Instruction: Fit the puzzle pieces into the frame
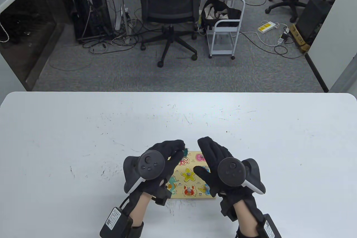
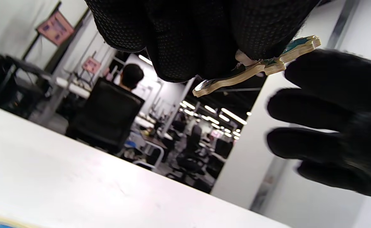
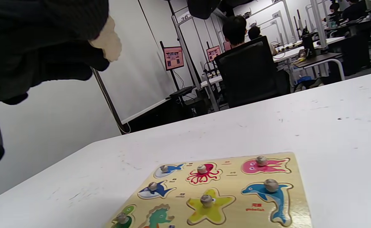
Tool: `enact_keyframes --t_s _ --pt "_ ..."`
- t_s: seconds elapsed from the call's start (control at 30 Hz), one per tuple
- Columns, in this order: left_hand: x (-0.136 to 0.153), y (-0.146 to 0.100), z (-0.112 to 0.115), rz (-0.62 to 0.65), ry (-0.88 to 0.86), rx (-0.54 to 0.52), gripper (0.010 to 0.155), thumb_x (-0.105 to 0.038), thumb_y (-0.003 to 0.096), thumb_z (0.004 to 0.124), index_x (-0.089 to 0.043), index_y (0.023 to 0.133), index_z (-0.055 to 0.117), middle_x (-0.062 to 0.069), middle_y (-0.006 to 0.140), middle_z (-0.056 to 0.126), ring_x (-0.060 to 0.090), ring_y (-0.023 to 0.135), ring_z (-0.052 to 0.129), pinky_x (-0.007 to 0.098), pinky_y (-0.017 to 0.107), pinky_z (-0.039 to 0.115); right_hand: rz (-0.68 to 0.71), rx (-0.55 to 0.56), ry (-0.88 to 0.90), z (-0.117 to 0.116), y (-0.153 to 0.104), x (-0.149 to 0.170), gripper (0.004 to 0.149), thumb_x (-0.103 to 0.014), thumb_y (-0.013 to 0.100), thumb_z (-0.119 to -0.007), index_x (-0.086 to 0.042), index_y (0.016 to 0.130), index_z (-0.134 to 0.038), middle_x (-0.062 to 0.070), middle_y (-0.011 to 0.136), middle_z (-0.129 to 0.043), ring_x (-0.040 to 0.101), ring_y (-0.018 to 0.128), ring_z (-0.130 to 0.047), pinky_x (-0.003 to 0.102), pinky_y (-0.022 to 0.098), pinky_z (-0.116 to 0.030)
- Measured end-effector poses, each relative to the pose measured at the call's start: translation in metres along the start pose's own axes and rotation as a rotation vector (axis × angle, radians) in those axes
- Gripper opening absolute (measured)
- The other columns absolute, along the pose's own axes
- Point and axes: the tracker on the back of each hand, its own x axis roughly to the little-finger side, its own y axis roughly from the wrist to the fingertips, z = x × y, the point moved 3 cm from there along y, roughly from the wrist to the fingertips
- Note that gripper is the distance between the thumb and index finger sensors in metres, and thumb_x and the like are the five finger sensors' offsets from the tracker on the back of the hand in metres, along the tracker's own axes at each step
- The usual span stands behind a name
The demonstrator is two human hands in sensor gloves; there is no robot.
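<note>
White surface (image 1: 83,137) under wooden puzzle frame (image 3: 299,177), left hand (image 1: 164,155) grip pinching teal piece (image 2: 267,65) only left wrist view shows clearly, right hand (image 1: 216,160) grip spread flat, empty

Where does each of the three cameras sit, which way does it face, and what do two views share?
Table view: from above, looking down at the table; left hand and right hand over the puzzle frame.
Left wrist view: low, facing up and outward; fingers pinch a puzzle piece.
Right wrist view: low above the table, facing across the puzzle frame into the room; a glove at the top-left edge.
Shared: table and right wrist views show the yellow starfish.
</note>
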Motion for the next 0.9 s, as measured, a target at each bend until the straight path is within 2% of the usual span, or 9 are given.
enact_keyframes --t_s 0.23,0.33,0.5,0.7,0.83,0.9 --pt "0.004 -0.01 0.013 0.021 -0.247 0.107 0.045 -0.05 0.0475 0.084 -0.041 0.091 0.081 -0.012 0.088 0.098 0.013 0.081 0.098 0.043 0.07 0.079 0.082 0.029 0.037 0.001 -0.002 -0.01 0.084 -0.053 0.042 -0.082 -0.035 0.107 -0.032 -0.002 0.114 -0.055 0.029 0.101 -0.072 0.054 0.075 -0.058" --pt "0.007 -0.014 0.013 0.016 -0.327 0.115 0.045 -0.051 0.0475 0.084 -0.04 0.091 0.081 -0.011 0.088 0.098 0.014 0.081 0.098 0.043 0.069 0.079 0.104 0.044 0.042 0.001 -0.002 -0.013 0.081 -0.052 0.042 -0.082 -0.035 0.107 -0.037 -0.003 0.111 -0.062 0.027 0.097 -0.078 0.053 0.073 -0.062" --pt "0.01 -0.016 0.019 -0.009 -0.342 0.113 0.045 -0.051 0.0475 0.083 -0.039 0.091 0.081 -0.011 0.087 0.099 0.014 0.079 0.099 0.043 0.068 0.08 0.119 0.044 0.022 -0.004 -0.001 -0.018 0.077 -0.051 0.041 -0.083 -0.032 0.106 -0.045 -0.004 0.104 -0.073 0.023 0.09 -0.086 0.05 0.071 -0.067" --pt "0.012 -0.015 0.022 -0.004 -0.344 0.114 0.046 -0.052 0.0477 0.082 -0.039 0.092 0.081 -0.011 0.086 0.099 0.013 0.078 0.1 0.042 0.068 0.08 0.116 0.028 0.057 -0.006 0.001 -0.015 0.076 -0.051 0.042 -0.082 -0.029 0.105 -0.047 -0.002 0.099 -0.078 0.021 0.085 -0.091 0.047 0.068 -0.071" --pt "0.009 -0.017 0.014 0.033 -0.303 0.068 0.047 -0.052 0.0482 0.081 -0.039 0.093 0.08 -0.011 0.087 0.099 0.013 0.079 0.099 0.042 0.068 0.079 0.121 -0.039 0.248 -0.009 0.005 -0.005 0.076 -0.05 0.043 -0.082 -0.027 0.106 -0.046 -0.001 0.099 -0.079 0.021 0.084 -0.092 0.048 0.068 -0.071" --pt "0.003 -0.02 0.008 0.081 -0.2 0.009 0.047 -0.053 0.048 0.081 -0.039 0.094 0.08 -0.012 0.087 0.099 0.012 0.079 0.099 0.042 0.068 0.08 0.131 -0.096 0.375 -0.012 0.008 0.001 0.076 -0.05 0.044 -0.081 -0.024 0.106 -0.046 0.001 0.099 -0.079 0.023 0.084 -0.092 0.048 0.067 -0.071"
